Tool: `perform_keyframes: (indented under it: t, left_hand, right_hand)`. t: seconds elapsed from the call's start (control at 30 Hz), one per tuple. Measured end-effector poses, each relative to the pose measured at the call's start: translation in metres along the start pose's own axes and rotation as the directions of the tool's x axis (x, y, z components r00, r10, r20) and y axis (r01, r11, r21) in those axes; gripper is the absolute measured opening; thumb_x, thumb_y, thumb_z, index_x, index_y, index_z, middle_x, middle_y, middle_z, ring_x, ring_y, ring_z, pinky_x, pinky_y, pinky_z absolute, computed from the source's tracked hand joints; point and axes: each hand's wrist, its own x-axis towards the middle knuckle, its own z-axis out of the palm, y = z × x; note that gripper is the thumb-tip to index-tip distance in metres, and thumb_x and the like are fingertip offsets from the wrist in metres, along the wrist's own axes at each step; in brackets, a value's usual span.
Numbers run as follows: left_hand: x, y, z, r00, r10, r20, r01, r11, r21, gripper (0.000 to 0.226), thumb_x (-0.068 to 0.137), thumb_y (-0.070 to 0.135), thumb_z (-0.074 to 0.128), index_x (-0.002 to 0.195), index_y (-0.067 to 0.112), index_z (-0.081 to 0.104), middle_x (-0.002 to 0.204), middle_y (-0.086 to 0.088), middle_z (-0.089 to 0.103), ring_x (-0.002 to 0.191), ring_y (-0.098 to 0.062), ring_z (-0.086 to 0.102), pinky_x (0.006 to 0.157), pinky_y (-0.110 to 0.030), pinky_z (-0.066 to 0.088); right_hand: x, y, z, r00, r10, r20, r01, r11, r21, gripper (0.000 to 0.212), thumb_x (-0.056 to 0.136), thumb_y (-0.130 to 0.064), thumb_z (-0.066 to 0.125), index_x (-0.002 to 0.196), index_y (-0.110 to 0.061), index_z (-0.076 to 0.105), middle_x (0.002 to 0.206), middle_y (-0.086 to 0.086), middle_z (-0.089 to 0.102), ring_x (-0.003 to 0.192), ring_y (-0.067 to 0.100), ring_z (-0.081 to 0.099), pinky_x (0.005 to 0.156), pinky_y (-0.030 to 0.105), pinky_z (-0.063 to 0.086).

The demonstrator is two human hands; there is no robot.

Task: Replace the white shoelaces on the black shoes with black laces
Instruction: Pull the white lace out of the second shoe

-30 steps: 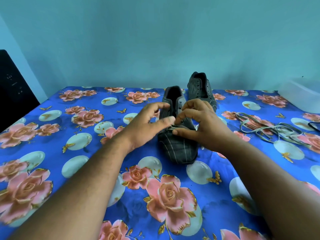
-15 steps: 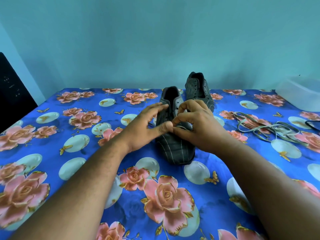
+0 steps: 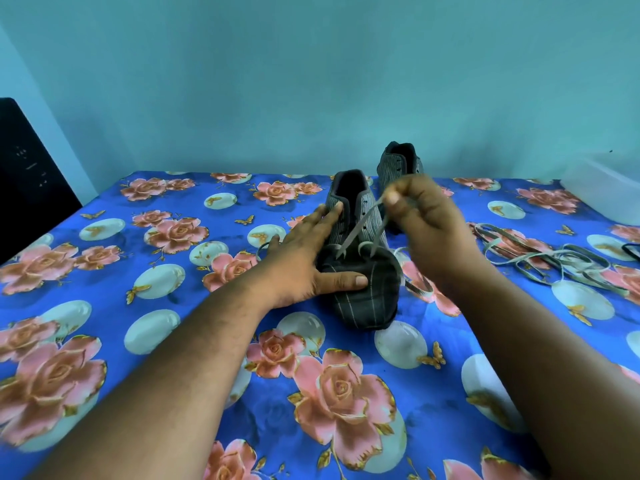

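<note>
A dark pinstriped shoe (image 3: 367, 296) stands toe toward me on the floral cloth. My left hand (image 3: 304, 258) lies flat along its left side, fingers straight, thumb across the toe. My right hand (image 3: 429, 223) is raised above the shoe's right side and pinches a pale lace (image 3: 360, 226) that runs taut down to the lowest eyelets. The second dark shoe (image 3: 398, 164) stands behind, partly hidden by my right hand. A heap of loose pale laces (image 3: 540, 258) lies to the right. A dark lace (image 3: 632, 251) shows at the right edge.
A blue cloth with pink roses (image 3: 156, 289) covers the table. A translucent plastic box (image 3: 606, 192) sits at the back right. A black object (image 3: 24, 181) stands at the far left. A teal wall rises right behind the shoes.
My right hand rose and pulled the lace up and to the right, out through the eyelets. My left hand went from pinching at the laces to lying flat on the shoe.
</note>
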Motion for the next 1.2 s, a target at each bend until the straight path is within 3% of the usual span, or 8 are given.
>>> perform_keyframes:
  t: [0.13,0.23,0.33,0.47,0.57,0.97,1.1,1.2]
  left_hand:
    - [-0.001,0.001,-0.001,1.000,-0.010,0.019,0.010,1.000,-0.002,0.126,0.057,0.092,0.063,0.156,0.054,-0.007,0.170,0.016,-0.006,0.156,-0.005,-0.002,0.125,-0.046,0.005]
    - [0.000,0.001,0.000,1.000,-0.014,0.019,0.015,1.000,-0.004,0.127,0.052,0.096,0.057,0.154,0.056,-0.008,0.170,0.014,-0.004,0.156,-0.005,-0.001,0.123,-0.044,0.006]
    - [-0.001,0.001,0.000,0.999,-0.028,0.016,0.028,1.000,-0.004,0.125,0.051,0.095,0.055,0.153,0.058,-0.007,0.170,0.013,-0.002,0.156,-0.007,0.000,0.125,-0.047,0.007]
    - [-0.001,0.000,0.001,1.000,-0.028,0.009,0.028,0.999,-0.023,0.126,0.047,0.098,0.054,0.151,0.062,-0.006,0.170,0.016,-0.001,0.155,-0.004,-0.002,0.126,-0.053,0.008]
    - [0.000,-0.002,0.001,0.999,-0.032,0.011,0.032,0.999,-0.036,0.126,0.044,0.101,0.054,0.150,0.064,-0.006,0.170,0.018,-0.001,0.155,-0.002,-0.003,0.126,-0.054,0.010]
    - [0.000,-0.002,0.001,0.999,-0.032,0.012,0.032,0.999,-0.032,0.128,0.040,0.107,0.048,0.149,0.066,-0.008,0.170,0.016,-0.001,0.156,-0.004,-0.002,0.125,-0.055,0.012]
    - [0.001,-0.003,0.002,1.000,-0.021,-0.001,0.020,0.999,-0.046,0.128,0.040,0.107,0.049,0.148,0.067,-0.007,0.170,0.015,0.002,0.156,-0.004,-0.001,0.126,-0.054,0.013]
    - [0.001,-0.003,0.002,1.000,-0.019,-0.011,0.018,0.999,-0.050,0.129,0.039,0.107,0.049,0.148,0.067,-0.006,0.170,0.014,0.004,0.156,-0.004,0.000,0.126,-0.052,0.015]
  right_hand:
    - [0.008,0.010,-0.013,0.965,0.108,-0.239,-0.136,0.986,-0.101,0.011,0.104,-0.026,0.056,0.099,-0.018,0.060,0.091,-0.002,0.059,0.075,-0.002,0.051,0.069,0.009,0.037]
    - [0.008,0.029,-0.015,0.970,0.134,-0.202,-0.210,0.882,-0.423,0.011,0.100,-0.032,0.060,0.101,-0.022,0.064,0.114,0.004,0.056,0.114,0.022,0.051,0.096,0.030,0.039]
    - [0.002,0.024,-0.008,0.995,-0.002,-0.095,-0.052,0.831,-0.553,0.021,0.094,-0.036,0.064,0.114,-0.028,0.067,0.124,0.001,0.052,0.123,0.028,0.045,0.103,0.044,0.038]
    - [-0.004,0.008,0.002,0.950,-0.233,0.208,0.311,0.757,-0.574,0.035,0.091,-0.059,0.058,0.116,-0.038,0.072,0.126,-0.005,0.056,0.126,0.026,0.045,0.103,0.047,0.036]
    - [-0.008,0.011,0.010,0.918,-0.219,0.331,0.385,0.693,-0.610,0.034,0.087,-0.061,0.054,0.103,-0.041,0.076,0.125,-0.007,0.059,0.128,0.027,0.043,0.103,0.048,0.030]
    - [-0.002,0.016,0.002,0.947,-0.184,0.265,0.306,0.771,-0.558,0.034,0.082,-0.065,0.059,0.098,-0.040,0.075,0.112,-0.016,0.059,0.125,0.022,0.045,0.102,0.052,0.038]
    - [-0.006,0.011,0.009,0.930,-0.228,0.289,0.358,0.741,-0.567,0.028,0.084,-0.056,0.058,0.090,-0.036,0.076,0.110,-0.013,0.061,0.124,0.024,0.045,0.100,0.050,0.036]
    - [-0.003,0.007,0.008,0.942,-0.290,0.168,0.335,0.811,-0.480,0.020,0.091,-0.045,0.062,0.092,-0.028,0.073,0.107,-0.015,0.057,0.116,0.022,0.051,0.099,0.045,0.040]
